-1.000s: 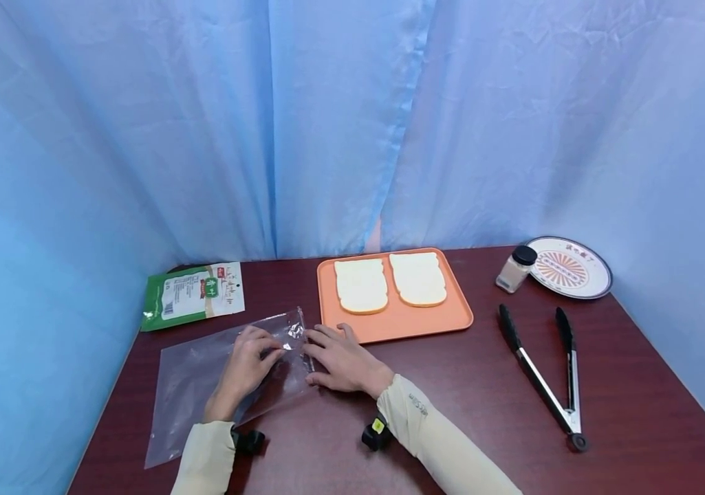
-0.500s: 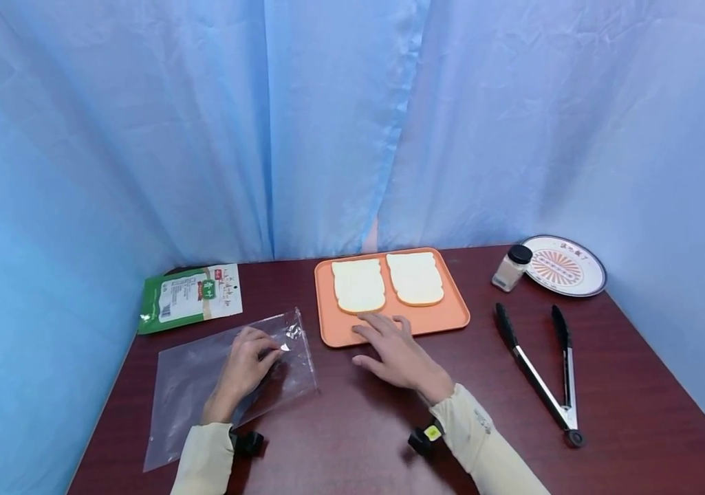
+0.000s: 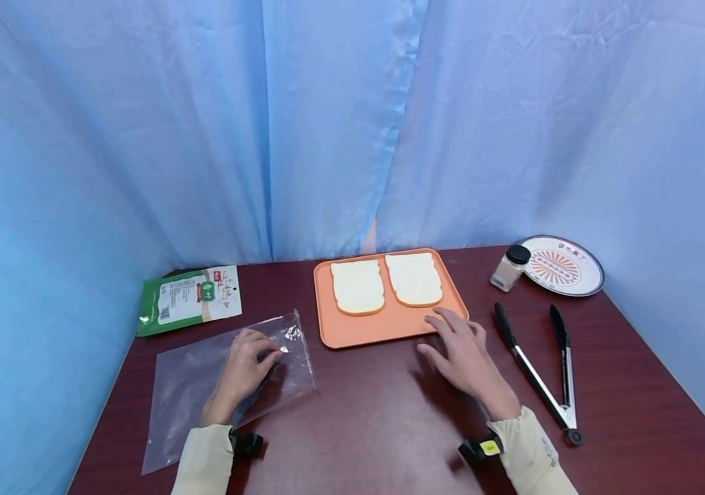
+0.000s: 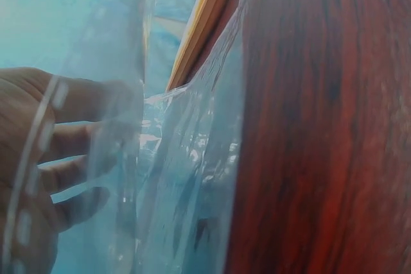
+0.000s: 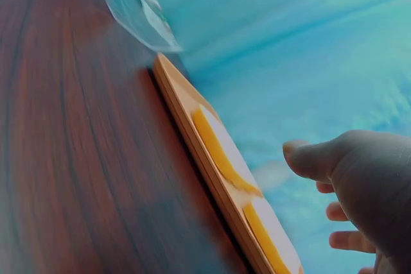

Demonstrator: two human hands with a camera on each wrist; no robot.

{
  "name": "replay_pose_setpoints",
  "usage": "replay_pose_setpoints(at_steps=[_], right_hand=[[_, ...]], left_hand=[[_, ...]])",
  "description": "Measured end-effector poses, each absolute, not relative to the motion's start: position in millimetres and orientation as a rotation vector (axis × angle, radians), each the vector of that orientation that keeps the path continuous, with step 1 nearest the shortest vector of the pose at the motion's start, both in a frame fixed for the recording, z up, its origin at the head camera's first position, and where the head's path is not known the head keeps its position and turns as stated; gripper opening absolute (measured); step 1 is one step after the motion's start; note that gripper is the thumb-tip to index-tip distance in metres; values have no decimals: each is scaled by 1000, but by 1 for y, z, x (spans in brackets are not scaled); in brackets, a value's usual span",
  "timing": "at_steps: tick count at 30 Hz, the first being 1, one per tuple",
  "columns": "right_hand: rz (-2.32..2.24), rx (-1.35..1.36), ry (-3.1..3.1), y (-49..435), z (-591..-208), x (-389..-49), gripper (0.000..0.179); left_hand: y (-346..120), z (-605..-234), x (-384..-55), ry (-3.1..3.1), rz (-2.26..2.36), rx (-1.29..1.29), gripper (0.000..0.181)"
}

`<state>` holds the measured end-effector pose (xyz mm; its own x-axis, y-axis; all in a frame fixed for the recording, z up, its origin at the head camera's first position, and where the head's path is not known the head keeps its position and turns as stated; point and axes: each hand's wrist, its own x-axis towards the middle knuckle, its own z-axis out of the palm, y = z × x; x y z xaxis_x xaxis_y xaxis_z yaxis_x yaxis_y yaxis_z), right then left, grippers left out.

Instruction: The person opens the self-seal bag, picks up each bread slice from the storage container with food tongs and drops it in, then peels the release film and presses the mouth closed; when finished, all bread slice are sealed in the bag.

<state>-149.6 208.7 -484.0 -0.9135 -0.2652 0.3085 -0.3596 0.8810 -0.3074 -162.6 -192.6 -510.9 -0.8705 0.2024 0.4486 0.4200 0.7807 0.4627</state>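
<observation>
Head view: L hand [image 3: 243, 364] pinching clear plastic bag [image 3: 181, 378] near its edge, thumb to fingertips; R hand [image 3: 466, 357] fingers loosely spread, by near R corner of orange tray [image 3: 355, 335], contact unclear. L wrist cam adds bag film close up, across the L fingers; thumb grip not visible there. R wrist cam adds tray's raised rim & yellow-orange crust sides; head cam mostly white tops.

Tray, ahead of & betw. hands, holds 2 bread slices [image 3: 358, 287], side by side. Jar [image 3: 507, 273], black lid, pale contents, beyond R hand, next to patterned plate [image 3: 589, 275]. Tongs [image 3: 544, 381] spread, just R of R hand. Green/white packet [image 3: 188, 300] beyond L hand.

Bag: transparent, shiny, crinkled nr. pinched end, spread under/around L hand on dark red-brown table [image 3: 352, 426].
</observation>
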Motion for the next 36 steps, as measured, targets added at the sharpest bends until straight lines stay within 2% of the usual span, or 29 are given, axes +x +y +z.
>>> replay_pose_setpoints(at_steps=[12,20,24,29,36], right_hand=[[629,-46,-2737,277,-485,-130,51],[685,-371,-2751,313,-492,-118,59],[722,-518,-2779,326,-498,-112,69],[744,-677,-2863,335,-505,-108,90],[678,-729,-2937,339,-517,-106,111]], left_hand=[[-191,-510,-161,-2598,-809,-459,10],[-189,-508,-160,-2636,-817,-435,7],[-190,-509,-160,-2642,-809,-434,7],[-189,-510,-160,-2640,-806,-428,7],[-188,-509,-159,-2657,-811,-418,6]])
